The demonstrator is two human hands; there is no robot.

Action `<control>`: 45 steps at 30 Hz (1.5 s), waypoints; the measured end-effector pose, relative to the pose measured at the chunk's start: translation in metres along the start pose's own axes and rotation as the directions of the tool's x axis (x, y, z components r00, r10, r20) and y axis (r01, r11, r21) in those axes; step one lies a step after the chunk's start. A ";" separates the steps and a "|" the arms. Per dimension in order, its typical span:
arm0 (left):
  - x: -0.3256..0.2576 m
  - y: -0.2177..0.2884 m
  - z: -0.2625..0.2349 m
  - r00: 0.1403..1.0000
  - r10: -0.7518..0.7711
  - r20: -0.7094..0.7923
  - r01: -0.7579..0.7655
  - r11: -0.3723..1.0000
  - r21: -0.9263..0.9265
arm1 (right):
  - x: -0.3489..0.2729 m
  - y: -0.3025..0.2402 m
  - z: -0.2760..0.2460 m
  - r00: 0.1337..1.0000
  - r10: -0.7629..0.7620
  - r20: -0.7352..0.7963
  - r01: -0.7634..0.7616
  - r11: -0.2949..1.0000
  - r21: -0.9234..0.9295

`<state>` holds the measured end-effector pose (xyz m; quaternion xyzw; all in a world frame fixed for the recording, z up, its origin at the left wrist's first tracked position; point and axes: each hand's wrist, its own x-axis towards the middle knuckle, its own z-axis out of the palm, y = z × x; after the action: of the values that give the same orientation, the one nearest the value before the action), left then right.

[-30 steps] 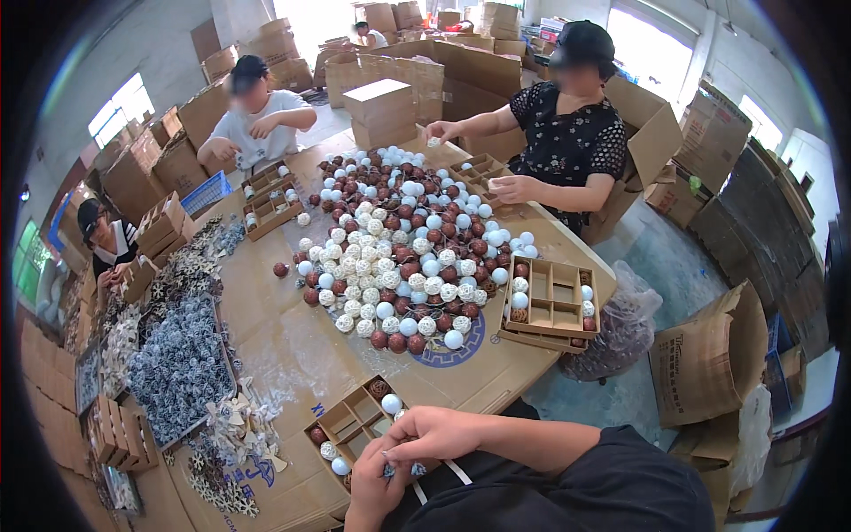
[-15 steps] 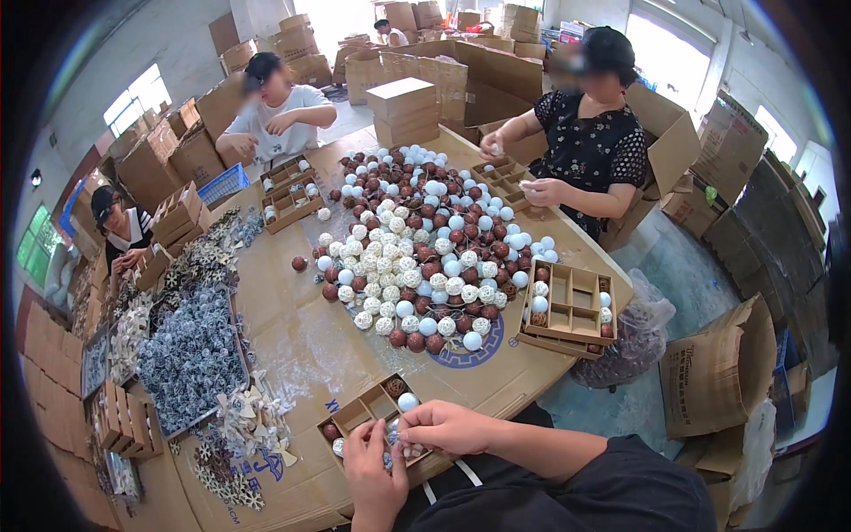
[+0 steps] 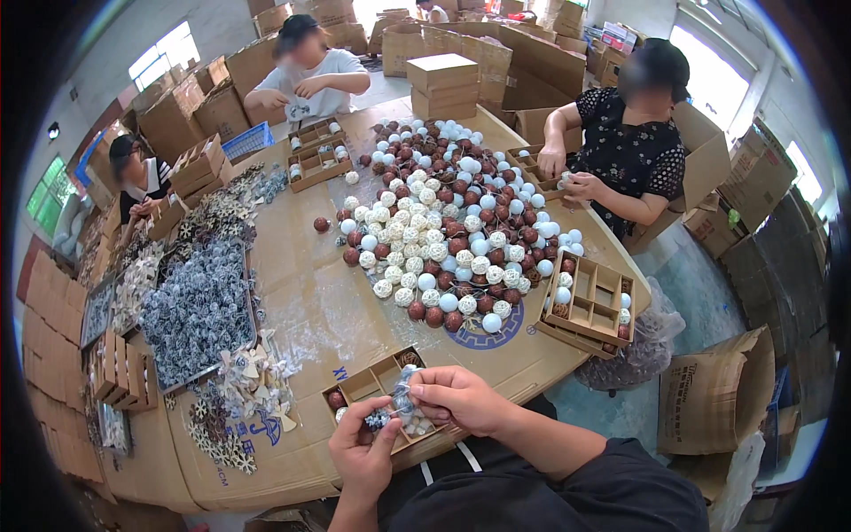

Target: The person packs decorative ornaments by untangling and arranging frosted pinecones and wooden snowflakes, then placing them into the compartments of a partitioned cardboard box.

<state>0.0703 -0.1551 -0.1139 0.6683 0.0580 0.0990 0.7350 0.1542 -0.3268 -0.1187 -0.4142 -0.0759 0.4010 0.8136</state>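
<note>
A divided cardboard box (image 3: 361, 382) lies at the table's near edge, just beyond my hands. Red, brown and white balls sit in some of its compartments. Over its near side, my left hand (image 3: 365, 448) pinches a small frosted grey pinecone (image 3: 378, 417) between thumb and fingers. Close beside it, my right hand (image 3: 463, 401) has its fingers closed on a pale grey-blue frosted piece (image 3: 403, 390), whose exact kind I cannot make out. Small whitish pieces show in the box under my right hand.
A big heap of white, brown and woven cream balls (image 3: 443, 222) covers the middle. At left are a tray of frosted pinecones (image 3: 199, 306) and wooden cutouts (image 3: 257, 381). Filled boxes (image 3: 585, 301) are stacked at right. Several co-workers sit around the table.
The view has shifted, so the scene sits further right. My hands have drawn slightly apart, showing the frosted pieces between them. The right-hand co-worker's hand has moved to their box.
</note>
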 end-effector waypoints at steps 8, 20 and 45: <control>0.003 -0.005 -0.005 0.997 -0.051 0.065 0.065 0.969 -0.240 | -0.002 0.000 -0.002 0.999 -0.031 -0.030 0.031 1.000 -0.007; 0.000 -0.011 -0.007 0.995 -0.078 0.055 0.090 0.966 -0.244 | -0.008 0.001 0.001 0.998 -0.054 -0.020 0.054 0.999 0.004; 0.014 -0.013 -0.002 0.996 0.059 0.063 -0.053 0.994 -0.101 | -0.013 0.001 0.001 0.996 -0.059 -0.068 0.018 0.872 -0.489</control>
<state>0.0842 -0.1508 -0.1268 0.6353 0.0100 0.1003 0.7657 0.1445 -0.3358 -0.1162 -0.6201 -0.1499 0.3357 0.6931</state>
